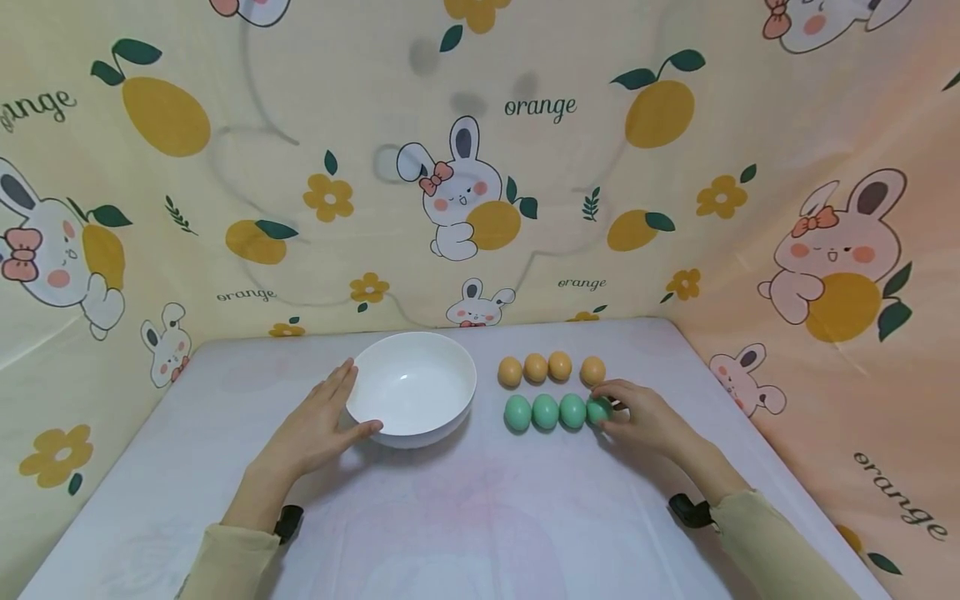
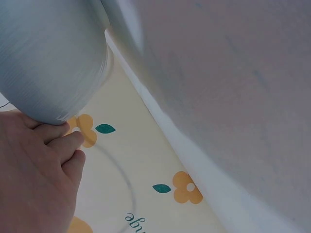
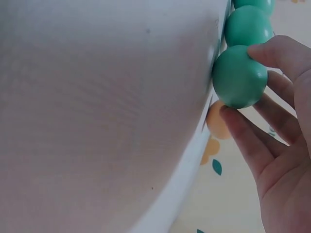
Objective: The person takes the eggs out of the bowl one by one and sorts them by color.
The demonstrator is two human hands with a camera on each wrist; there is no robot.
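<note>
A white bowl (image 1: 412, 387) stands on the table, left of two rows of eggs. My left hand (image 1: 318, 425) rests against its left side, fingers extended along the outer wall and thumb at the front by the rim. In the left wrist view the fingertips (image 2: 65, 141) touch the bowl's outside (image 2: 53, 53). My right hand (image 1: 648, 421) pinches the rightmost green egg (image 1: 597, 411) of the front row. The right wrist view has the thumb on one side of this egg (image 3: 239, 77) and a finger on the other. The egg sits at table level beside its neighbour.
More green eggs (image 1: 545, 412) line up left of the pinched one. Behind them runs a row of several orange-yellow eggs (image 1: 536, 367), the rightmost (image 1: 592, 371) set a little apart. A patterned cloth (image 1: 555, 183) hangs behind and beside the pale table (image 1: 450, 525).
</note>
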